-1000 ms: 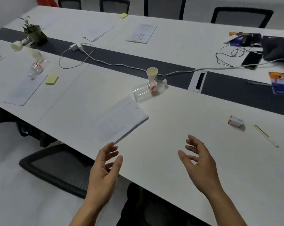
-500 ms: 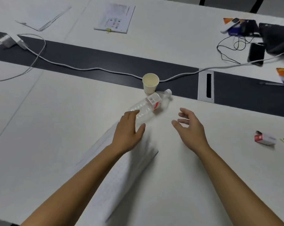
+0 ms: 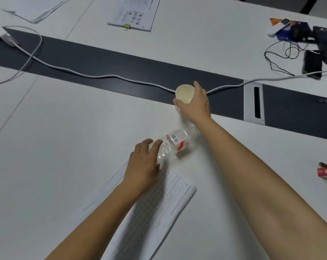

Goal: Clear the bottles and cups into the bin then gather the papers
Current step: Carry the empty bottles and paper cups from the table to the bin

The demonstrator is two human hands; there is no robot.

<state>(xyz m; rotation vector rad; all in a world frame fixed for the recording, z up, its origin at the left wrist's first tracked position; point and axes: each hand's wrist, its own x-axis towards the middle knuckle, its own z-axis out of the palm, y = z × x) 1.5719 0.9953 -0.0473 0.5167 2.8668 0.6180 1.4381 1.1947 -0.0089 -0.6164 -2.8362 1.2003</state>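
On the white worktop (image 3: 68, 147) a clear plastic bottle (image 3: 173, 145) lies on its side just beyond a stapled paper (image 3: 155, 203), and a paper cup (image 3: 184, 93) stands upright at the edge of the dark strip, with a white cable (image 3: 102, 76) running close behind it. The right hand (image 3: 195, 103) is wrapped around the cup, thumb on the near side, fingers behind; the left hand (image 3: 145, 162) is laid over the bottle's base, fingers curled but not clearly closed on it. The cup is best lifted straight up, squeezed lightly so the thin wall is not crushed, and kept clear of the cable. The bottle should be pinned before it rolls, then gripped around its ribbed body. No bin is in view.
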